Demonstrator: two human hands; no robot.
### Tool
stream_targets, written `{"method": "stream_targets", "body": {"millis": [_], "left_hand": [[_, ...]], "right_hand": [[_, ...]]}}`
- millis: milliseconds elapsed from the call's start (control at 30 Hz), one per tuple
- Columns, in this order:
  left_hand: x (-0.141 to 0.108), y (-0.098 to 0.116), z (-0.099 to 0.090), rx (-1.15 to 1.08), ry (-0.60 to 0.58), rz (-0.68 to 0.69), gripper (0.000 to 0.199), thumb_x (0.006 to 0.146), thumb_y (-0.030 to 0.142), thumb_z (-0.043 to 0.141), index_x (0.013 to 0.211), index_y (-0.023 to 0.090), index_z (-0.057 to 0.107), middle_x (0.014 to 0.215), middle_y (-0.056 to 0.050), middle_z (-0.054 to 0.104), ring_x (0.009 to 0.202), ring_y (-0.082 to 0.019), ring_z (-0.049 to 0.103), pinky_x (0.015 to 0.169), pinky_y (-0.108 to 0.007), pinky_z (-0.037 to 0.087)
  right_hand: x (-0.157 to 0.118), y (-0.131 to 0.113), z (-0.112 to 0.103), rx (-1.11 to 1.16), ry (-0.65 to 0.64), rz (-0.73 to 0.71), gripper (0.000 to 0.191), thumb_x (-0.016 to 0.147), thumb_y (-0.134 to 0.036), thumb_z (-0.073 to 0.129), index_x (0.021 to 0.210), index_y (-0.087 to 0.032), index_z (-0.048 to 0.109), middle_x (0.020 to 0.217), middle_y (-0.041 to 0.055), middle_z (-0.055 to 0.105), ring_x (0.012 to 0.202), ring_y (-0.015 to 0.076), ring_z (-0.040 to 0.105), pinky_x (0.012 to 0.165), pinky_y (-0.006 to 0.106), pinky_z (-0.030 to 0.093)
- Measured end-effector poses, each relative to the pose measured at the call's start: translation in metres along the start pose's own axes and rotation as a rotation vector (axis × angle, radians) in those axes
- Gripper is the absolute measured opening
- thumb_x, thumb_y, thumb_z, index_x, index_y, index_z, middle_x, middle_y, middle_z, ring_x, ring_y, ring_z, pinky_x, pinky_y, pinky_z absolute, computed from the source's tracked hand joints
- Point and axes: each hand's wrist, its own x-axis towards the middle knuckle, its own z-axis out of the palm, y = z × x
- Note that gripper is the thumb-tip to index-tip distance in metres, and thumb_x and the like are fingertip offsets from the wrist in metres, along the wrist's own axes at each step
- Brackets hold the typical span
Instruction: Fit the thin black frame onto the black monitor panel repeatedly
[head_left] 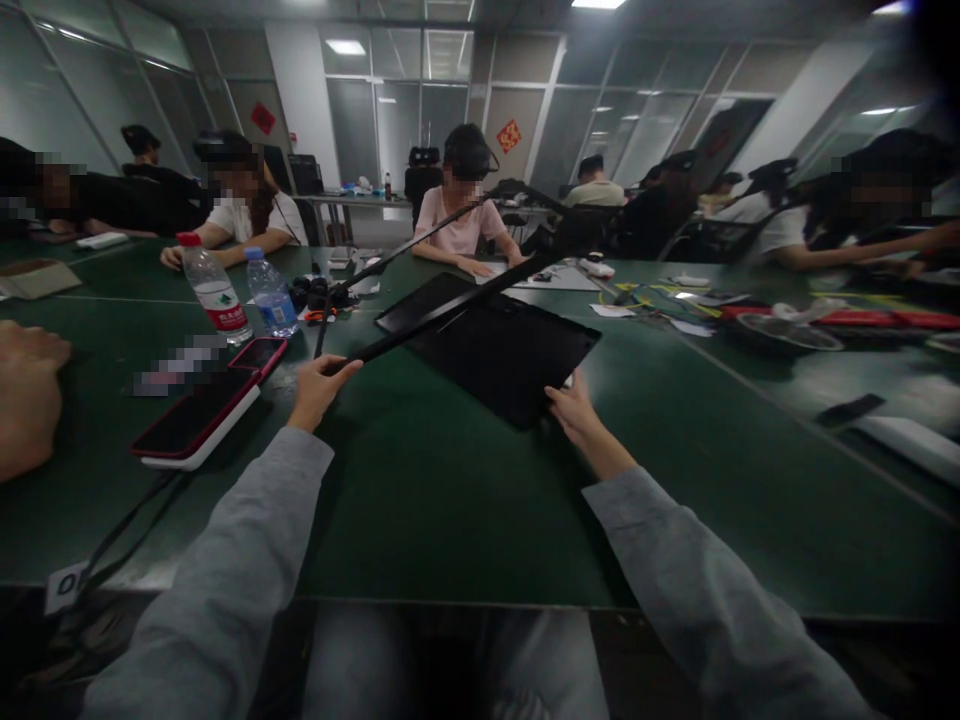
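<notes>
Left hand (315, 390) grips a black rod (450, 305); right hand (574, 410) pinches the black tray (495, 350) at 5 o'clock. Lift slowly, level.

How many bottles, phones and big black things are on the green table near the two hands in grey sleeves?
Clear plastic water bottles: 2, one with a red cap and label, one with a blue cap and label
Red-edged phones with dark screens: 2, a near one and a far one
Flat black rectangular panel: 1, touched by the right hand
Long black bar: 1, held by the left hand
Total: 6
</notes>
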Motion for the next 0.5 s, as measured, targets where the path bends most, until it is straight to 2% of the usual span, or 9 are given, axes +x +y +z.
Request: {"method": "stream_targets", "body": {"millis": [67,100,200,267,333,400,500], "left_hand": [[0.002,-0.004,-0.001,0.072,-0.037,0.053,0.056,0.062,0.068,0.087,0.087,0.019,0.078,0.087,-0.007,0.077,0.085,-0.025,0.069,0.081,-0.036,0.050],[0.002,-0.005,-0.002,0.116,-0.049,0.082,0.054,0.064,0.068,0.087,0.087,0.019,0.078,0.089,-0.007,0.078,0.087,-0.025,0.070,0.083,-0.037,0.051],[0.001,-0.007,-0.002,0.282,-0.054,0.177,0.047,0.070,0.064,0.087,0.088,0.021,0.079,0.095,-0.008,0.079,0.091,-0.027,0.071,0.087,-0.039,0.051],[-0.001,-0.007,-0.002,0.395,-0.059,0.232,0.043,0.071,0.061,0.089,0.088,0.022,0.079,0.095,-0.009,0.079,0.091,-0.027,0.071,0.088,-0.039,0.051],[-0.002,-0.008,-0.001,0.466,-0.074,0.265,0.040,0.072,0.058,0.090,0.088,0.023,0.079,0.096,-0.008,0.079,0.092,-0.026,0.070,0.088,-0.039,0.051],[-0.003,-0.009,0.000,0.483,-0.093,0.274,0.038,0.074,0.056,0.090,0.090,0.023,0.079,0.097,-0.008,0.079,0.092,-0.026,0.070,0.088,-0.039,0.051],[-0.004,-0.009,0.000,0.476,-0.127,0.273,0.036,0.076,0.053,0.090,0.091,0.023,0.080,0.097,-0.008,0.078,0.093,-0.026,0.071,0.087,-0.039,0.052]], "right_hand": [[0.007,0.000,-0.006,0.118,-0.028,0.141,0.092,0.075,-0.038,0.069,0.162,-0.029,0.040,0.098,0.0040,0.074,0.078,0.0233,0.068,0.070,0.041,0.062],[0.011,0.000,-0.010,0.115,0.006,0.177,0.089,0.072,-0.037,0.073,0.157,-0.027,0.048,0.096,0.0039,0.073,0.080,0.0231,0.067,0.074,0.041,0.061],[0.023,-0.002,-0.023,-0.025,0.263,0.129,0.064,0.073,-0.038,0.079,0.133,-0.021,0.068,0.099,0.0074,0.072,0.093,0.0241,0.067,0.091,0.043,0.060],[0.028,-0.005,-0.029,0.051,0.362,0.137,0.044,0.083,-0.047,0.073,0.119,-0.021,0.071,0.100,0.0089,0.072,0.097,0.0242,0.068,0.099,0.045,0.058],[0.030,-0.012,-0.035,0.278,0.320,0.221,0.041,0.094,-0.059,0.059,0.110,-0.023,0.070,0.098,0.0092,0.073,0.096,0.0242,0.071,0.099,0.046,0.059],[0.028,-0.020,-0.041,0.497,0.210,0.279,0.049,0.097,-0.070,0.050,0.105,-0.025,0.068,0.098,0.0104,0.075,0.099,0.0258,0.074,0.098,0.046,0.060],[0.023,-0.034,-0.050,0.619,0.079,0.272,0.053,0.091,-0.077,0.058,0.101,-0.026,0.068,0.107,0.0123,0.078,0.111,0.0287,0.074,0.098,0.046,0.062]]}}
